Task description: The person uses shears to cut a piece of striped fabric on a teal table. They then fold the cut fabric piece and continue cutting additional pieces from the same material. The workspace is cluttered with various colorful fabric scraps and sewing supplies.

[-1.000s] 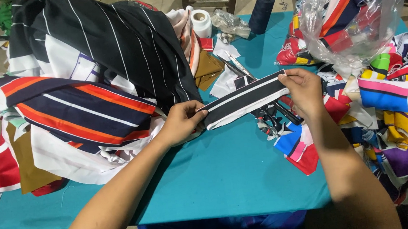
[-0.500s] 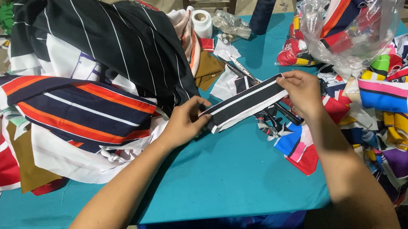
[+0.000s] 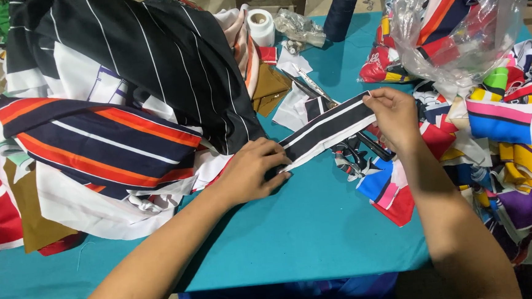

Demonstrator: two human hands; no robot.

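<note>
A black fabric strip with white stripes (image 3: 326, 129) is stretched between the two hands above the teal table (image 3: 295, 228), running from lower left up to upper right; the left hand (image 3: 252, 172) lies knuckles-up over the strip's lower end, its fingers curled down and closed on the cloth, pressing it near the table surface; the fingertips (image 3: 283, 176) sit right at the strip's white lower edge, though whether the thumb is under the cloth cannot be told from this angle; the right hand (image 3: 393, 114) holds the upper end raised, thumb and forefinger pinched shut on the strip's corner, the remaining fingers folded beneath it.

Just behind the strip, partly under it, lie a pair of scissors (image 3: 311, 86) and some white fabric scraps (image 3: 291, 108); to the left, a large heap of striped cloth (image 3: 121, 103) in black, navy, orange and white covers much of the table, touching the left hand's wrist side; at the far edge stand a white roll of tape (image 3: 261, 25) and a dark blue thread cone (image 3: 340, 9); on the right, a clear plastic bag of bright pieces (image 3: 455, 27) rests above a pile of multicoloured offcuts (image 3: 512, 147), which lies beside the right forearm.
</note>
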